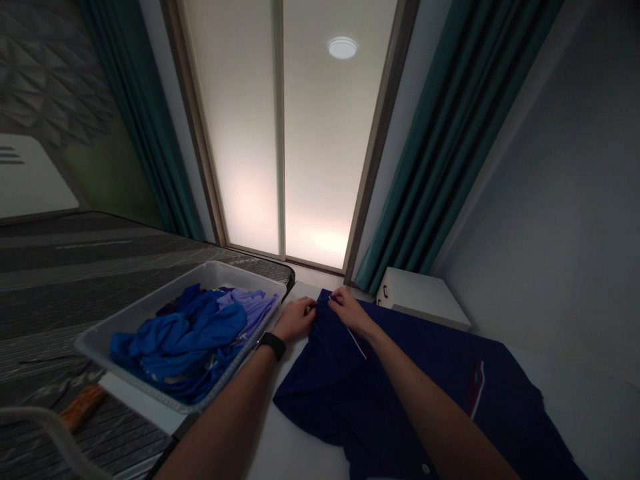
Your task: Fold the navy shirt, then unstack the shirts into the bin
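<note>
A navy shirt (420, 333) with red-and-white striped trim is spread over a white tabletop (290, 440). At its far left end, my left hand (296, 317) has its fingers closed on the edge of the cloth; a black watch band circles that wrist. Close beside it, my right hand (347, 310) pinches the fabric between thumb and fingers, near a small white bit of trim. Below the right hand the cloth is bunched and folded over. A pale button shows near the bottom of the frame.
Left of the table, a translucent plastic bin (210, 270) holds crumpled blue and lilac clothes (185, 333). It stands beside a dark patterned bed (45, 287). A white drawer cabinet (425, 293) is behind the table at right. Teal curtains (440, 147) flank frosted sliding doors (320, 147).
</note>
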Demonstrator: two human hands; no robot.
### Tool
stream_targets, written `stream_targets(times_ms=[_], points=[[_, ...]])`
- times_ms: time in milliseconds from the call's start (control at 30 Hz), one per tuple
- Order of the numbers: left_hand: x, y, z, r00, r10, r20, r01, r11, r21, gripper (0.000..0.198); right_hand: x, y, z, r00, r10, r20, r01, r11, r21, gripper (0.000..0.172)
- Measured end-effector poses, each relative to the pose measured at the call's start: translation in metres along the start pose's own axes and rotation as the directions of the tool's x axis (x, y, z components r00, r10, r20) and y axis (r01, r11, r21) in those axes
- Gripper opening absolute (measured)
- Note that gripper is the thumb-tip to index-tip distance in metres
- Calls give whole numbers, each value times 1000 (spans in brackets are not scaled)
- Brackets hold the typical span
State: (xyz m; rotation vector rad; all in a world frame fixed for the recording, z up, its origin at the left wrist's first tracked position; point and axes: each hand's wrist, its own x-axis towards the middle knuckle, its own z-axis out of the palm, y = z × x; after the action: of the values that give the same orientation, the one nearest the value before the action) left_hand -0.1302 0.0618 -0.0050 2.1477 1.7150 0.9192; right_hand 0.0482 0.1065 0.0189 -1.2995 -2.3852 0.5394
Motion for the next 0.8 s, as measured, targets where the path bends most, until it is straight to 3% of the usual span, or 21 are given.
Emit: stream_targets(times_ms=[300,533,800], points=[[1,6,2,998,-49,31,45,992,118,23,-14,-3,-1,968,250,-28,-249,937,-247,32],[1,6,5,997,-57,46,47,979,201,25,-19,-10,5,957,289,-4,-271,893,-360,43],[-3,14,8,997,-78,3,74,950,305,30,-17,-5,-2,962,271,41,-239,903,-356,39]])
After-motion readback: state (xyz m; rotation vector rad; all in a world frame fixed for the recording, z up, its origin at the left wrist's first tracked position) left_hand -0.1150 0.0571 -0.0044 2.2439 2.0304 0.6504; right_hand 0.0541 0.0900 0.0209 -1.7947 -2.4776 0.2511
